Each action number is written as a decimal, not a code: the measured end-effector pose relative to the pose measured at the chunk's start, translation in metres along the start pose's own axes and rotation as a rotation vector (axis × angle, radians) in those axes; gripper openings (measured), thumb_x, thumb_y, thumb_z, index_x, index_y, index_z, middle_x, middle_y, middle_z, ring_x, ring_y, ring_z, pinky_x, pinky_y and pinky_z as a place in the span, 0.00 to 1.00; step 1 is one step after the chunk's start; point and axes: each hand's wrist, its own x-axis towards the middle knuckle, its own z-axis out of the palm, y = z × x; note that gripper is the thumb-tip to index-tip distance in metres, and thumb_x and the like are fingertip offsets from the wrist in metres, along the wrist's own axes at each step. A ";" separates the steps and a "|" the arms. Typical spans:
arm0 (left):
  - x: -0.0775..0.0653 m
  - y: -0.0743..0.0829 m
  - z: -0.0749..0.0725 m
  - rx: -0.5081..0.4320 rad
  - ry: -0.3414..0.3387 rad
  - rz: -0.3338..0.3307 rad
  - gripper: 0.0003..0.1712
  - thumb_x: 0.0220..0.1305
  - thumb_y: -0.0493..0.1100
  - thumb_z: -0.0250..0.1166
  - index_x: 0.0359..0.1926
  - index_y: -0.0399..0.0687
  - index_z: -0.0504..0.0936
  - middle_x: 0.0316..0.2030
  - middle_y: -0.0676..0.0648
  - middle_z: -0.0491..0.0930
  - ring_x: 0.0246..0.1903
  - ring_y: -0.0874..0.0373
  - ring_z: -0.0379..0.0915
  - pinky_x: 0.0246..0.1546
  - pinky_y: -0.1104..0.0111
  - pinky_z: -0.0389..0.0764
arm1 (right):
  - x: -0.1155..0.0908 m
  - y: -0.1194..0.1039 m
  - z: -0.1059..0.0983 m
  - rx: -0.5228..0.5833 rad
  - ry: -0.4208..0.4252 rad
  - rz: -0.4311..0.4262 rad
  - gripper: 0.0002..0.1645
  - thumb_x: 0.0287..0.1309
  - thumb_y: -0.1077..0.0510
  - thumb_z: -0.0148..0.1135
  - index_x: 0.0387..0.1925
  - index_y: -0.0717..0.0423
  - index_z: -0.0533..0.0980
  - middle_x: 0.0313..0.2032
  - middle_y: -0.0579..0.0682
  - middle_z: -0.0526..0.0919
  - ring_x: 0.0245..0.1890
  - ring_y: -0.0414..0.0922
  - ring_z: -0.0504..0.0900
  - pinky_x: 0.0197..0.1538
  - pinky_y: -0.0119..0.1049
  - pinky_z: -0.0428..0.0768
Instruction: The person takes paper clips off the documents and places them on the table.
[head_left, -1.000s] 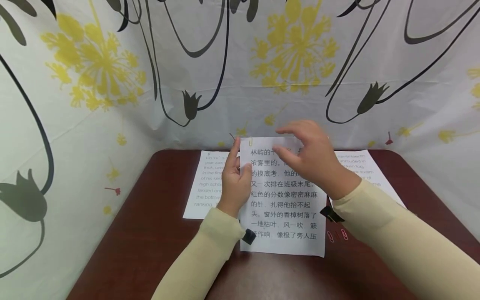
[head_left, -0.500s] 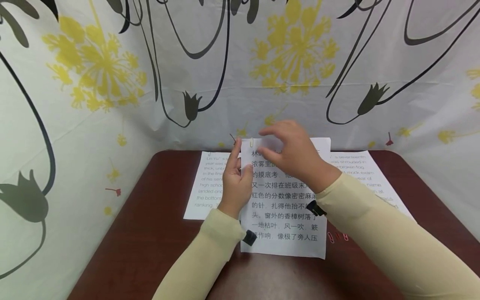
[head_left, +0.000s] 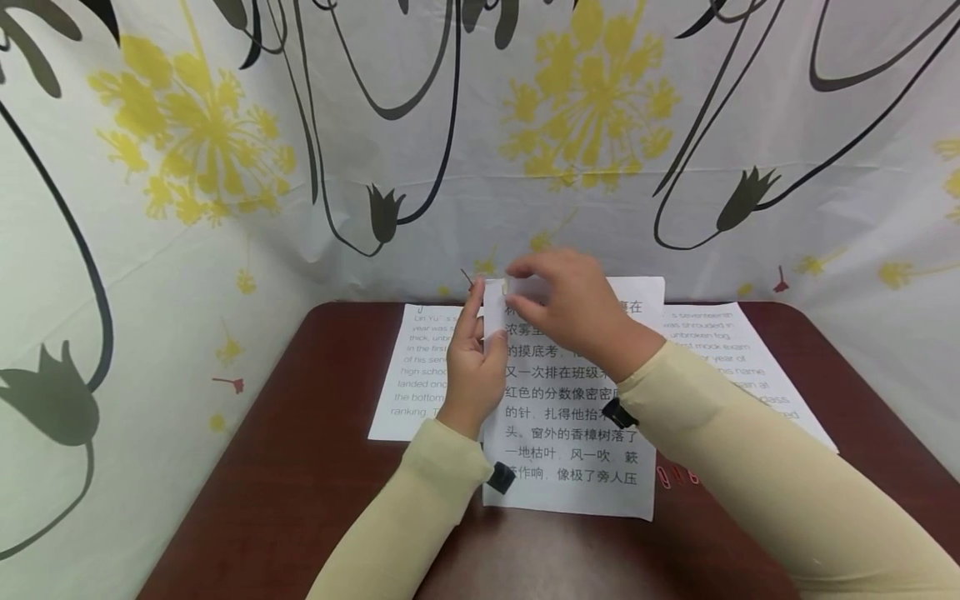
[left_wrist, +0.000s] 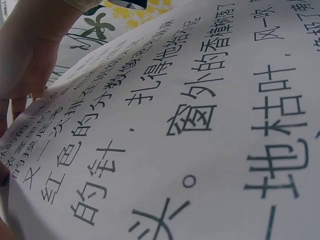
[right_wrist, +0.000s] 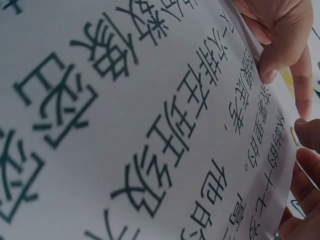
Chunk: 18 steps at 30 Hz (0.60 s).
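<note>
A printed sheet [head_left: 570, 492] with large Chinese characters is held raised over the table. My left hand [head_left: 476, 375] grips its left edge, thumb in front and fingers behind; the left hand [right_wrist: 280, 35] shows from below in the right wrist view. A small yellowish paper clip [head_left: 506, 287] sits at the sheet's top left corner. My right hand [head_left: 573, 304] is at that corner, thumb and forefinger curved on either side of the clip with a gap between the tips. In the right wrist view the paper clip [right_wrist: 293, 136] lies beside the right hand's fingers [right_wrist: 307, 175].
Sheets with English text lie behind, one on the left [head_left: 408, 375] and one on the right [head_left: 720, 350]. Red paper clips [head_left: 664, 477] lie by the right sleeve on the dark red table [head_left: 300, 467]. A flower-patterned curtain [head_left: 450, 167] hangs at the back.
My right hand has moved left along the sheet's top edge to the yellowish clip, its finger shape much the same. The left hand keeps its grip on the sheet, almost still.
</note>
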 end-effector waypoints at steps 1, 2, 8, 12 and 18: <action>0.000 0.000 0.000 0.000 0.000 -0.001 0.44 0.69 0.27 0.47 0.75 0.71 0.50 0.41 0.36 0.80 0.23 0.38 0.78 0.15 0.72 0.72 | 0.000 0.000 0.001 0.000 -0.001 0.001 0.18 0.52 0.52 0.72 0.45 0.54 0.82 0.43 0.48 0.86 0.45 0.48 0.81 0.51 0.46 0.76; 0.000 0.000 0.000 0.001 0.000 -0.001 0.44 0.69 0.27 0.47 0.75 0.71 0.50 0.41 0.36 0.81 0.24 0.38 0.78 0.15 0.71 0.72 | 0.001 0.000 0.002 -0.001 0.000 0.003 0.18 0.52 0.52 0.72 0.44 0.54 0.82 0.42 0.48 0.86 0.45 0.47 0.81 0.51 0.46 0.76; 0.000 0.000 -0.001 0.004 -0.001 -0.003 0.43 0.69 0.27 0.48 0.75 0.71 0.50 0.44 0.38 0.81 0.28 0.40 0.81 0.17 0.66 0.75 | 0.001 -0.003 0.004 -0.032 0.013 0.049 0.14 0.52 0.52 0.72 0.42 0.48 0.83 0.40 0.44 0.86 0.42 0.45 0.81 0.46 0.49 0.70; 0.000 0.000 -0.001 -0.003 0.000 -0.013 0.44 0.69 0.27 0.47 0.75 0.72 0.50 0.45 0.38 0.81 0.29 0.40 0.82 0.18 0.63 0.76 | 0.001 -0.005 0.004 -0.045 0.001 0.094 0.14 0.52 0.51 0.72 0.42 0.45 0.82 0.40 0.41 0.86 0.40 0.44 0.80 0.43 0.50 0.65; 0.000 0.000 -0.001 -0.011 -0.001 -0.007 0.44 0.69 0.27 0.47 0.75 0.71 0.50 0.46 0.38 0.81 0.30 0.40 0.82 0.18 0.61 0.77 | 0.002 -0.006 0.003 -0.015 -0.048 0.145 0.15 0.53 0.51 0.71 0.44 0.43 0.81 0.41 0.38 0.85 0.41 0.43 0.78 0.47 0.50 0.65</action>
